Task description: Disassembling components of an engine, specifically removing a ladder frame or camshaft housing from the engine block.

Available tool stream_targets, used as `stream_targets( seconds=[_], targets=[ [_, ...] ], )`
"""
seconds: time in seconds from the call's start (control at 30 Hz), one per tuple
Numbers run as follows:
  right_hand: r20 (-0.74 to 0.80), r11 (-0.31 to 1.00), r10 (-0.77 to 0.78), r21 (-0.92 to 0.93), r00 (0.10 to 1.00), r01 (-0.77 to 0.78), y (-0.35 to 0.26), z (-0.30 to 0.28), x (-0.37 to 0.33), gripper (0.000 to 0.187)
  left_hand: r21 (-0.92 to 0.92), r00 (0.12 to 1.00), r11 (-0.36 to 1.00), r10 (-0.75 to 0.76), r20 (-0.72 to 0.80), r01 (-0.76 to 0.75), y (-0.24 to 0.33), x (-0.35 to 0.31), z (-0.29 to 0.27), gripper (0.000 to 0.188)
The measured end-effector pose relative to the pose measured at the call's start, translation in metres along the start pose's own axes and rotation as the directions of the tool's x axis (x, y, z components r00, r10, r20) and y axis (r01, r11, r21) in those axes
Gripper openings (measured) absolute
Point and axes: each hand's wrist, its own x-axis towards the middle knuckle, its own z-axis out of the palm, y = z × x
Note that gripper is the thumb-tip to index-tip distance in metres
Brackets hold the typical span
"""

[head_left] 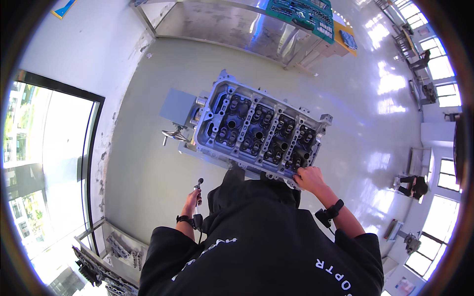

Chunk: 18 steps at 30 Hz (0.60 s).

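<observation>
A silver-grey cylinder head (261,130) lies in front of me on a stand, its open top showing dark bays with several valve parts and round holes. At its near right corner is my right hand (309,178), fingers bent and pressed together over the last bay; whatever they grip is hidden. Low on the left, away from the cylinder head, my left hand (193,198) is closed round the handle of a ratchet wrench (199,182). The wrench's dark round head points up and away from me.
A grey box (177,106) and a metal crank handle (174,134) sit at the stand's left end. Beyond is a metal bench (212,27) with a green tool case (306,17). A rack with metal parts (106,276) stands lower left. Another person (414,186) is far right.
</observation>
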Motion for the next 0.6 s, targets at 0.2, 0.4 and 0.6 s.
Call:
stream_targets(
  seconds=[0.2, 0.4, 0.6],
  targets=[
    [-0.037, 0.996, 0.082, -0.02, 0.996, -0.083, 0.0, 0.027, 0.0, 0.027, -0.031, 0.998, 0.997, 0.069, 0.009, -0.068, -0.008, 0.006, -0.009, 0.024],
    [-0.102, 0.991, 0.023, 0.132, 0.995, -0.01, 0.01, 0.026, -0.008, 0.028, 0.064, 0.999, 0.998, -0.023, 0.025, 0.021, 0.004, 0.009, 0.001, 0.023],
    [0.015, 0.998, 0.055, -0.045, 0.998, -0.054, 0.001, 0.017, -0.009, 0.03, 0.08, 0.999, 0.997, 0.0, 0.052, -0.004, 0.02, 0.011, 0.009, 0.025]
  ],
)
